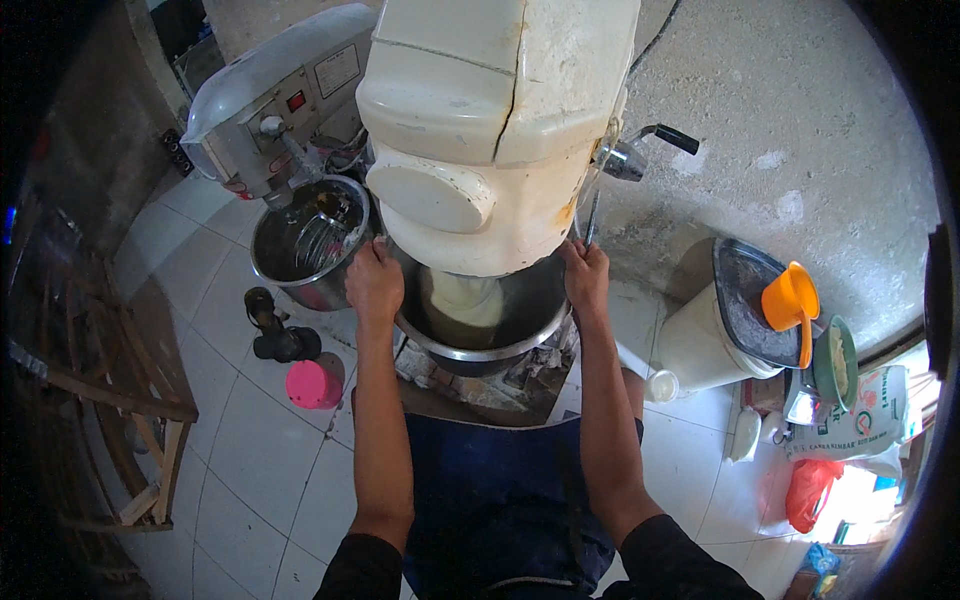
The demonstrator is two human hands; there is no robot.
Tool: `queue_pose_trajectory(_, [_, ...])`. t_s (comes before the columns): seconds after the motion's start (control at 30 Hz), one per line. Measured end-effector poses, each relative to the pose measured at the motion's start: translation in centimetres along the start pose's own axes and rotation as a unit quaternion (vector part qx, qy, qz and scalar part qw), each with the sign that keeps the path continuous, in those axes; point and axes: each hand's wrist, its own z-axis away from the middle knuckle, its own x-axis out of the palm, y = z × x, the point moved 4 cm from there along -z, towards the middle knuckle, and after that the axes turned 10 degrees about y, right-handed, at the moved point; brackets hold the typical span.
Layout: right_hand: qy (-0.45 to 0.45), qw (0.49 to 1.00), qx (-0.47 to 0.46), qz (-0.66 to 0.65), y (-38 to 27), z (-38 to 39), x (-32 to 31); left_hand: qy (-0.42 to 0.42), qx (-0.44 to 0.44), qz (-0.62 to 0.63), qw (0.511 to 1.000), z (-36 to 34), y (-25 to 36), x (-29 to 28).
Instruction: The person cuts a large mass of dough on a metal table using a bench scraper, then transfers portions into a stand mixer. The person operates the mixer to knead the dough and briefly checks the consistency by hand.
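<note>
A large metal mixing bowl [540, 310] stands under the head of a big cream-coloured stand mixer [470, 150]. Pale, creamy batter [465, 315] lies inside it, partly hidden by the mixer head. My left hand [376, 282] is closed on the bowl's left side, near the rim. On the opposite side my right hand [586, 278] grips the bowl the same way, with a thin metal rod rising beside its fingers. Both hands cover the spots they hold.
Left of me stands a smaller mixer [290, 100] with its whisk in a steel bowl [330, 290]. A pink container [313, 385] sits on the tiles. At right, an orange dipper [790, 295] rests on a black tray over a white bucket [700, 345]; a wooden rack [150, 405] stands far left.
</note>
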Motion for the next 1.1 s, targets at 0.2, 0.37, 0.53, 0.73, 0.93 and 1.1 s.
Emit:
queue_pose_trajectory(0.2, [-0.003, 0.999, 0.027, -0.031, -0.35, 0.24, -0.2, 0.006, 0.005, 0.009, 1.0, 0.04, 0.1, 0.05])
queue_pose_trajectory(0.37, [-0.007, 1.0, -0.004, 0.014, -0.77, 0.24, -0.21, 0.034, 0.018, 0.016, 0.999, 0.01, 0.12, -0.21])
queue_pose_trajectory(0.53, [-0.008, 1.0, -0.001, -0.004, -0.78, 0.17, -0.16, 0.02, 0.011, 0.015, 1.0, 0.05, 0.16, -0.07])
queue_pose_trajectory(0.73, [-0.004, 1.0, -0.012, 0.004, -0.41, 0.12, -0.25, 0.009, 0.01, 0.006, 1.0, 0.02, 0.18, -0.15])
queue_pose_trajectory(0.93, [-0.003, 1.0, -0.024, 0.014, 0.07, -0.3, -0.1, 0.018, 0.012, 0.009, 1.0, 0.14, 0.34, -0.2])
queue_pose_trajectory(1.1, [-0.011, 0.999, -0.013, -0.028, -0.07, 0.01, -0.06, 0.009, 0.011, 0.014, 1.0, -0.05, 0.08, -0.02])
